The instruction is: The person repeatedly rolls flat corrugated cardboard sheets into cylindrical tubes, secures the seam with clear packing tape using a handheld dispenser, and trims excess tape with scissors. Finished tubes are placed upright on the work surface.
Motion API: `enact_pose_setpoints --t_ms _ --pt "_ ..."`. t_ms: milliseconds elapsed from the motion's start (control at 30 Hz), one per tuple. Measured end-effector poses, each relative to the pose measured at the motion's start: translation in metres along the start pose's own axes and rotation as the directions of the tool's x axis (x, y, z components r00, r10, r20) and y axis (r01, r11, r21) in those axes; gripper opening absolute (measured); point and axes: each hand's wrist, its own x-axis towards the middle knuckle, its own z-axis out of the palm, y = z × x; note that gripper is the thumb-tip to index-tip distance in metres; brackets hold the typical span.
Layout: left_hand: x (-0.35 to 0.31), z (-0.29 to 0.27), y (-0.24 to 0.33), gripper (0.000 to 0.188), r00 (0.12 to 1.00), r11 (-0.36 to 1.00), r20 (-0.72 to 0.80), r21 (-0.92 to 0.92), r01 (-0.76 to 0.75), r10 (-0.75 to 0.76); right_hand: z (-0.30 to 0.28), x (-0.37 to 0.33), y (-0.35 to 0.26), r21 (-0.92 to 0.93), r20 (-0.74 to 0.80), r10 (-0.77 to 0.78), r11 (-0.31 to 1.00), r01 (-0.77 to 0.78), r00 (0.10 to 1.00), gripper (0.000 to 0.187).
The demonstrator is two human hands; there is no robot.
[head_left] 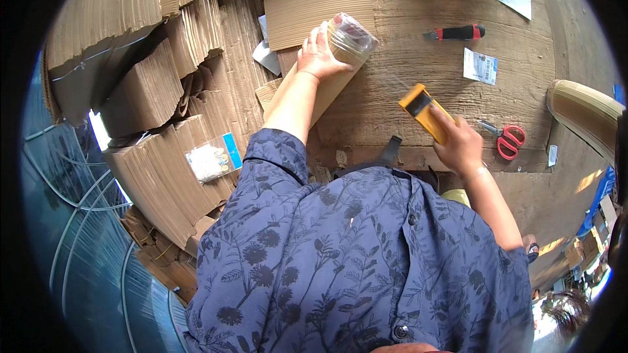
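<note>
Slanted cardboard package [331,93], clear-wrapped end [354,34], yellow tool [426,114]

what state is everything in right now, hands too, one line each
left hand, holding the cardboard package, thumb spread
cardboard package, clear film over its far end
right hand, closed around the yellow tool
yellow tool, held clear of the package
utility knife, lying down, blade out
scissors, lying down, blade opening unclear
white label, lying flat

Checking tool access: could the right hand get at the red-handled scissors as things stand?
Probably yes: the red-handled scissors lie beside the right hand, with nothing visible between, though its fingers hold a yellow handheld tool.
</note>
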Motion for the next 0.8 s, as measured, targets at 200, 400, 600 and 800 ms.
enact_pose_setpoints --t_ms 200,400,600,800 --pt "0.063 -0.005 -0.046 0.123 0.957 0.915 0.046 -0.311 -0.257 0.285 0.082 0.112 -0.006 -0.078 0.163 0.119 0.991 -0.108 0.979 0.058" --pt "0.079 -0.024 -0.055 0.102 0.904 0.684 0.226 -0.724 -0.094 0.364 0.099 0.143 -0.026 -0.021 0.031 0.103 0.995 -0.102 0.994 0.057" --pt "0.006 0.044 -0.008 0.099 0.593 0.414 0.474 -0.876 0.247 0.651 0.039 -0.015 -0.002 0.02 -0.019 0.041 0.999 -0.04 0.999 0.067" --pt "-0.029 0.071 0.02 0.121 0.777 0.798 0.364 -0.536 -0.277 0.514 0.059 -0.062 -0.003 0.084 -0.02 0.214 0.974 -0.211 0.977 0.072"
